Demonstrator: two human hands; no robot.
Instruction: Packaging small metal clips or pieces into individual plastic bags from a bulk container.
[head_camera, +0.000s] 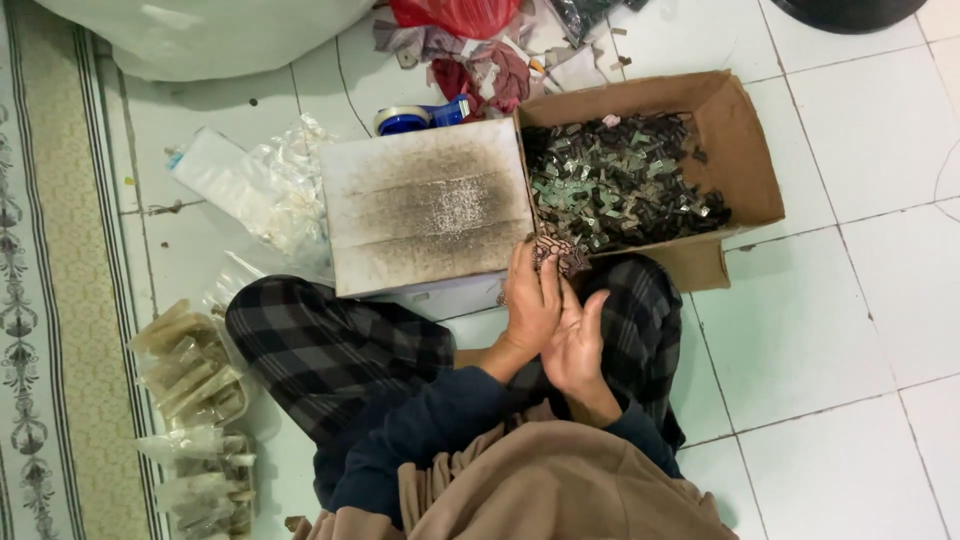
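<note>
I sit cross-legged on a white tiled floor. My left hand (527, 300) holds a bunch of small dark metal pieces (560, 254) at the near edge of an open cardboard box (745, 150). My right hand (577, 340) rests against the left one, palm up with fingers spread, and grips nothing that I can see. The box is filled with several more small metal pieces (620, 185), dark and silvery. Left of it stands a white box (430, 205) whose top is smudged with dark dust.
Packed clear bags (195, 375) lie by my left knee. Empty clear bags (270, 185) lie behind the white box. A blue tape dispenser (420, 117), cloth scraps and a red bag (455, 15) sit at the back. A patterned mat (45, 300) runs along the left.
</note>
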